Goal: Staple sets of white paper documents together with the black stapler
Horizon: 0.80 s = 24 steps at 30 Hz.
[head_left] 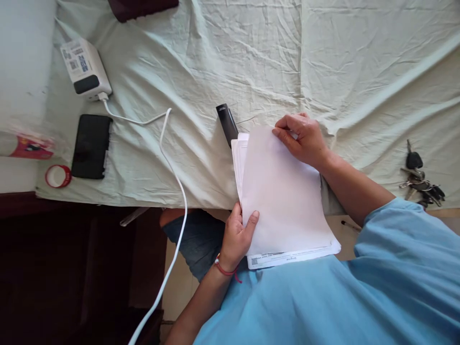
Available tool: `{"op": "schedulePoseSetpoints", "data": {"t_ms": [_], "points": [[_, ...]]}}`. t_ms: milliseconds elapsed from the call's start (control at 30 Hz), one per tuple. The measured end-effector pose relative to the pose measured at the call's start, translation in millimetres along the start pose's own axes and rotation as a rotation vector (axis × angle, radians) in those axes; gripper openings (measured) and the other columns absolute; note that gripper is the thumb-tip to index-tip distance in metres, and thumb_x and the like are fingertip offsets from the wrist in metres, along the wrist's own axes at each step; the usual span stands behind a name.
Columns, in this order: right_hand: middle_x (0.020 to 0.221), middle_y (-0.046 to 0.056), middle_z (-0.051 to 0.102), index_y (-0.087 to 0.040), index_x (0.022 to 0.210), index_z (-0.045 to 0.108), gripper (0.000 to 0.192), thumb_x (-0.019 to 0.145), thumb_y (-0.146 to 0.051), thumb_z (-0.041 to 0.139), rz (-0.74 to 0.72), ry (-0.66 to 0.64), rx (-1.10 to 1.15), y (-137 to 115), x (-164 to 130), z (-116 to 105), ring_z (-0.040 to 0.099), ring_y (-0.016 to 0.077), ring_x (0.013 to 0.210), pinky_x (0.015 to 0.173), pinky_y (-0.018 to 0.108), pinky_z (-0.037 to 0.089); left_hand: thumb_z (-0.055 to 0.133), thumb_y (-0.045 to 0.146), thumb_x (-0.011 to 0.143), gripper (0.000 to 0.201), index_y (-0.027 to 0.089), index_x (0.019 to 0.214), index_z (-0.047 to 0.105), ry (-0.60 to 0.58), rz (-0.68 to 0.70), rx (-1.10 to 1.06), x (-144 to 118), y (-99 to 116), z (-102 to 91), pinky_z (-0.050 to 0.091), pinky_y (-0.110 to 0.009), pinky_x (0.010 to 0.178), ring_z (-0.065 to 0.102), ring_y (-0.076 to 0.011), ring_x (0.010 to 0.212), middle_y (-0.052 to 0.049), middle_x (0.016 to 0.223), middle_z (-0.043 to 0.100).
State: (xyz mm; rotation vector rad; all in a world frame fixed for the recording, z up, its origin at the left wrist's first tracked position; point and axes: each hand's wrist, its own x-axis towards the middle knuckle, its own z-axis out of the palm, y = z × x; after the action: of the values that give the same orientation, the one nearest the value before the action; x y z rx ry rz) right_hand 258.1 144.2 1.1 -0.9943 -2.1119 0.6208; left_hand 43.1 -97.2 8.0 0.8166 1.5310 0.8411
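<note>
A: Holding what, at frame centre?

B: Stack of white papers, lying half over the edge of the pale green sheet, lower end hanging above the blue shirt. Printed strip with a small code showing along the stack's bottom edge.

A: Left hand?

B: Left hand at lower centre, clasping the stack's left edge, thumb laid on the top page, fingers tucked beneath. Red thread bracelet round the wrist.

A: And the right?

B: Right hand just above centre, resting on the stack's upper right corner, fingers curled and pinching the top sheet's corner. Forearm running down to the right into the blue sleeve.

A: Anything beside the papers?

B: Black stapler touching the stack's upper left corner, partly hidden under the pages.

A: Over on the left?

B: White charger box at upper left, printed labels on top, white cable running from it, looping across the sheet and dropping off the lower edge. Black phone flat below the charger. Red tape roll just left of the phone, at the sheet's edge. Pink-labelled packet at far left.

A: Right side?

B: Bunch of keys with a black fob at far right, well apart from the papers. Pen peeking out beside the right sleeve. Dark cloth at the top edge.
</note>
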Motion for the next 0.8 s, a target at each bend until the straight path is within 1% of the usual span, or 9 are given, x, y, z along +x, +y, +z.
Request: {"op": "schedulePoseSetpoints", "data": {"t_ms": [67,167,233,333,400,433,567,700,800], "points": [[0.068,-0.002,0.055,-0.024,0.089,0.064,0.025,0.107,-0.041,0.061,0.067,-0.083,0.003,-5.9,0.2,-5.7,0.047,0.017,0.067,0.086,0.042,0.045,0.074,0.066,0.102,0.054,0.018,0.128,0.073,-0.03,-0.033,-0.031,0.7,1.3,-3.8,0.062,-0.039,0.104,0.08,-0.0305,0.119,-0.015,0.127,0.085],[0.067,-0.002,0.056,-0.023,0.087,0.066,0.022,0.103,-0.037,0.063,0.191,-0.245,0.037,-15.1,-0.7,-8.5,0.046,0.0162,0.066,0.074,0.035,0.041,0.069,0.073,0.102,0.056,0.019,0.116,0.074,-0.069,-0.077,-0.033,1.2,2.4,-6.0,0.062,-0.037,0.094,0.079,-0.028,0.105,-0.013,0.116,0.085],[0.069,-0.001,0.059,-0.021,0.087,0.067,0.02,0.101,-0.034,0.063,0.241,-0.29,0.045,-19.1,-2.3,-5.7,0.048,0.0158,0.067,0.07,0.034,0.038,0.066,0.078,0.102,0.058,0.02,0.101,0.072,-0.048,-0.082,0.028,1.0,1.3,-5.5,0.06,-0.035,0.085,0.076,-0.0252,0.093,-0.009,0.1,0.082],[0.072,0.001,0.063,-0.02,0.088,0.069,0.019,0.101,-0.032,0.062,0.259,-0.273,0.035,-20.1,-5.6,2.2,0.052,0.0166,0.069,0.071,0.033,0.038,0.06,0.082,0.102,0.063,0.023,0.079,0.06,0.004,-0.061,0.132,0.5,-2.1,-4.2,0.054,-0.032,0.075,0.062,-0.0196,0.075,-0.002,0.074,0.066],[0.074,0.002,0.065,-0.021,0.09,0.07,0.018,0.101,-0.033,0.062,0.238,-0.247,0.017,-18.1,-7.9,7.6,0.055,0.0176,0.071,0.072,0.034,0.038,0.057,0.082,0.104,0.064,0.024,0.075,0.053,0.017,-0.044,0.167,0.5,-3.6,-3.6,0.051,-0.031,0.072,0.054,-0.0173,0.069,0.001,0.069,0.057],[0.076,0.002,0.066,-0.021,0.091,0.07,0.018,0.101,-0.033,0.061,0.221,-0.233,0.003,-16.7,-8.9,10.0,0.056,0.0183,0.072,0.073,0.034,0.039,0.057,0.081,0.104,0.064,0.024,0.075,0.052,0.017,-0.036,0.176,0.7,-3.9,-3.3,0.05,-0.031,0.072,0.052,-0.0167,0.068,0.002,0.068,0.055],[0.082,0.005,0.069,-0.022,0.093,0.072,0.02,0.104,-0.035,0.06,0.155,-0.179,-0.063,-12.3,-10.7,18.4,0.057,0.0212,0.075,0.077,0.037,0.042,0.057,0.077,0.106,0.061,0.025,0.075,0.052,0.029,-0.005,0.189,2.0,-3.6,-2.2,0.054,-0.032,0.079,0.049,-0.0164,0.067,0.003,0.068,0.055],[0.085,0.007,0.072,-0.023,0.095,0.07,0.023,0.108,-0.037,0.056,0.086,-0.124,-0.084,-10.6,-9.5,25.4,0.061,0.0239,0.082,0.086,0.041,0.046,0.059,0.078,0.105,0.061,0.024,0.078,0.057,0.027,-0.013,0.169,2.5,-5.4,-1.5,0.055,-0.032,0.08,0.055,-0.0177,0.07,0.001,0.071,0.06],[0.086,0.007,0.073,-0.023,0.096,0.069,0.025,0.11,-0.038,0.053,0.076,-0.099,-0.094,-8.8,-8.5,28.5,0.062,0.0248,0.084,0.089,0.042,0.045,0.06,0.08,0.103,0.06,0.024,0.083,0.062,0.018,-0.043,0.139,2.1,-7.4,-1.5,0.055,-0.032,0.078,0.062,-0.0196,0.075,-0.001,0.076,0.066]]}}
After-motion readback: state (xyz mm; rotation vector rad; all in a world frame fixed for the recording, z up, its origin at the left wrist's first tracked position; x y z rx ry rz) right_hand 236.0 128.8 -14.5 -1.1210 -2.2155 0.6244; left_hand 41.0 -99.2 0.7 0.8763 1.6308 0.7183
